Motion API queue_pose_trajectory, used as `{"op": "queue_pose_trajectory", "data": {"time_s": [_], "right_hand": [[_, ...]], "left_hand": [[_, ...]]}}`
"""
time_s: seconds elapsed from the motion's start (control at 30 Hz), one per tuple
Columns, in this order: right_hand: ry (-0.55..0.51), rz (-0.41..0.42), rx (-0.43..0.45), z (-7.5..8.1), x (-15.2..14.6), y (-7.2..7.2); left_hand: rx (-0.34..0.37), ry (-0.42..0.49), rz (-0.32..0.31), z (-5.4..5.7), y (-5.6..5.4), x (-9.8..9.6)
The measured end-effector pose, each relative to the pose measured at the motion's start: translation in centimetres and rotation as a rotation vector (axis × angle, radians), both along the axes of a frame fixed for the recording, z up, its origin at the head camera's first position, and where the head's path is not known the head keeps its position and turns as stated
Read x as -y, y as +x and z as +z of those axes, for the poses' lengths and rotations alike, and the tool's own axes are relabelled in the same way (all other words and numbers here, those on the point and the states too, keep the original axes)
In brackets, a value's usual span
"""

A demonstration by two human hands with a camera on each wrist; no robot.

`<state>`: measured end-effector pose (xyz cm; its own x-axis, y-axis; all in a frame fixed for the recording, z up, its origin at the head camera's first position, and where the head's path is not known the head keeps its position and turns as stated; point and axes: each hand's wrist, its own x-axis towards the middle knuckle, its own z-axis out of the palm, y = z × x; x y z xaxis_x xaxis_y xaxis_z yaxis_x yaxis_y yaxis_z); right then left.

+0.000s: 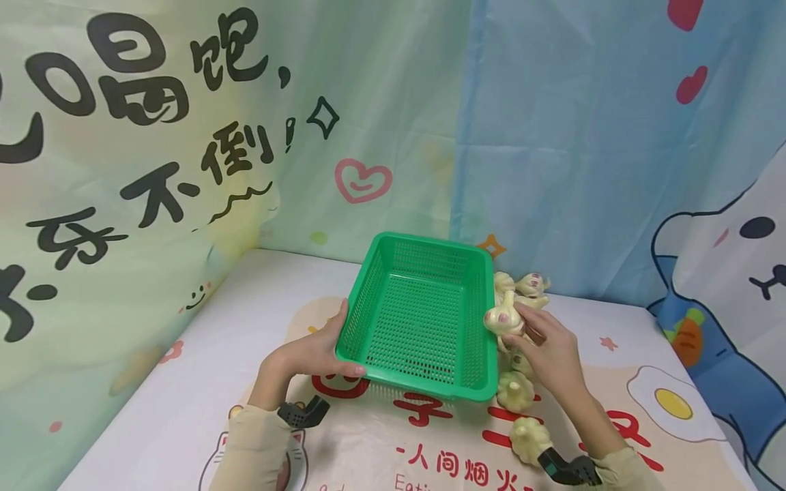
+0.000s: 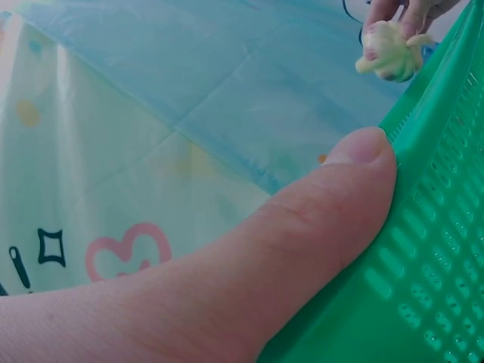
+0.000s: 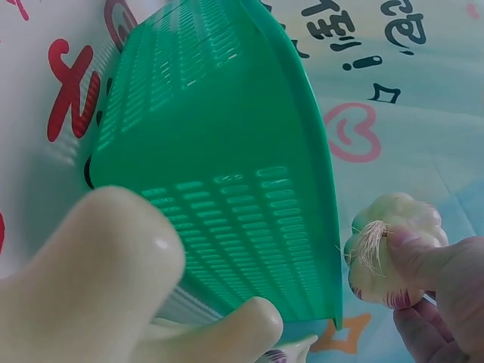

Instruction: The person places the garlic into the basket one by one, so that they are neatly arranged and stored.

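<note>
My left hand grips the near left corner of a green plastic basket, with perforated walls and nothing inside. In the left wrist view the thumb presses against the basket's green side. By the basket's right rim, my right hand pinches a garlic bulb between thumb and fingers. Its stem points up in the head view, and its root tuft faces the right wrist camera. More garlic bulbs lie along the basket's right side, some partly hidden behind the right hand.
Another garlic bulb lies near the right wrist, and a purple-streaked bulb sits at the back. A printed cloth covers the table. Printed curtains hang behind and to the left.
</note>
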<state>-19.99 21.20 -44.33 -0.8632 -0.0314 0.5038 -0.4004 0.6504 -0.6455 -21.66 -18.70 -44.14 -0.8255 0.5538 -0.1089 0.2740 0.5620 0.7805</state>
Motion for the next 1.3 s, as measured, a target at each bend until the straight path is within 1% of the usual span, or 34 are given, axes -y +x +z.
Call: {"op": "queue_pose_trajectory", "data": {"time_s": [0.23,0.43,0.53,0.77,0.9,1.07,1.3], "right_hand": [[0.022,0.009,-0.011,0.2,0.3,-0.9],[-0.009,0.050,0.014,0.3,0.7,-1.5],[-0.014,0.060,0.009,0.4,1.0,-1.7],[0.020,0.051,-0.017,0.4,1.6,-2.5],[0.033,0.059,-0.005,0.6,1.9,-2.7],[0.074,0.063,0.006,0.8,2.1,-3.1],[0.094,0.073,0.024,0.8,2.1,-4.1]], "left_hand": [[0.000,0.003,-0.003,-0.1,0.0,-0.1],[0.009,-0.017,0.010,-0.2,-0.1,-0.2],[0.011,-0.024,0.014,-0.3,-0.2,-0.2],[0.021,-0.040,0.021,-0.1,-0.1,0.0],[0.011,-0.039,0.017,-0.2,-0.2,0.0],[0.006,-0.028,0.013,-0.2,-0.2,0.0],[0.010,-0.023,0.008,0.0,-0.1,0.1]]}}
